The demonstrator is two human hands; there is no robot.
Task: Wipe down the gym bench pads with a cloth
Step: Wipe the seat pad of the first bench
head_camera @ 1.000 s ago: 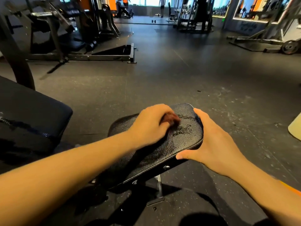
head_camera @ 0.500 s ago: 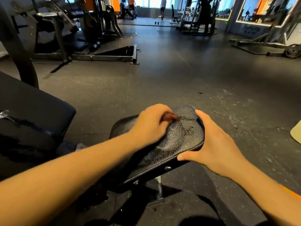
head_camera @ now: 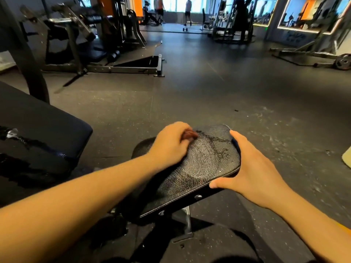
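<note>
Seat pad (head_camera: 201, 168): black, cracked vinyl, in the lower centre of my head view, on a metal bench frame (head_camera: 187, 223). Its long axis runs from near-left to far-right. The rounded far end points away from me and a little right. Wet swirl marks show across its top.

Cloth (head_camera: 189, 134): a small brownish wad on the far-left part of the pad top. Most of it is hidden under fingers, so I cannot tell its shape.

Left hand (head_camera: 171, 146): knuckles up, fingers curled tight round the cloth and pressing it onto the pad. The forearm comes in from the lower left and crosses the pad's near end.

Right hand (head_camera: 255, 174): clasps the pad's right edge. The thumb lies along the side seam and the fingers wrap over the far-right corner. The palm faces the pad, and the forearm comes in from the lower right.

Further out: a larger back pad (head_camera: 41, 133) stands to the left, apart from the seat pad, with wet streaks on it. Around both is dark speckled rubber floor (head_camera: 218, 95). A weight machine (head_camera: 79, 44) is far left. People (head_camera: 188, 10) stand in the distance by bright windows.
</note>
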